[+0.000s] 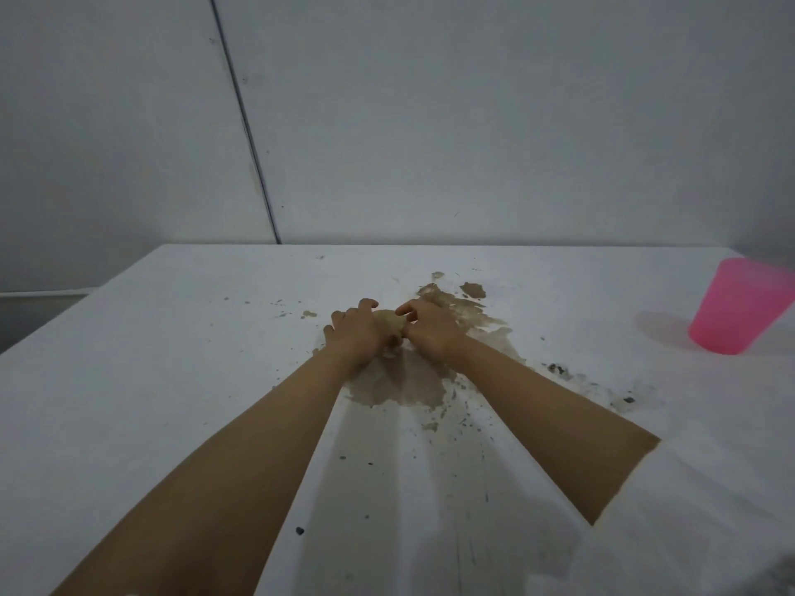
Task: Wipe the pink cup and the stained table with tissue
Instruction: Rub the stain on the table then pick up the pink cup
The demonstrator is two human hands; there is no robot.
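translucent plastic pink cup [735, 307], matt white table [172, 380]

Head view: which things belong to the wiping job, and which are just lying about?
Job: tissue, gripped by left hand and right hand; brown stain; table; pink cup.
Not job: wall; white sleeve.

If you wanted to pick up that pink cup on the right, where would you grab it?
Probably round its side wall, about halfway up. The pink cup stands alone on the table, its sides narrowing toward the base, so wrapped fingers would wedge rather than slip. The right hand is nearer; come from the cup's left side, after letting go of the tissue.
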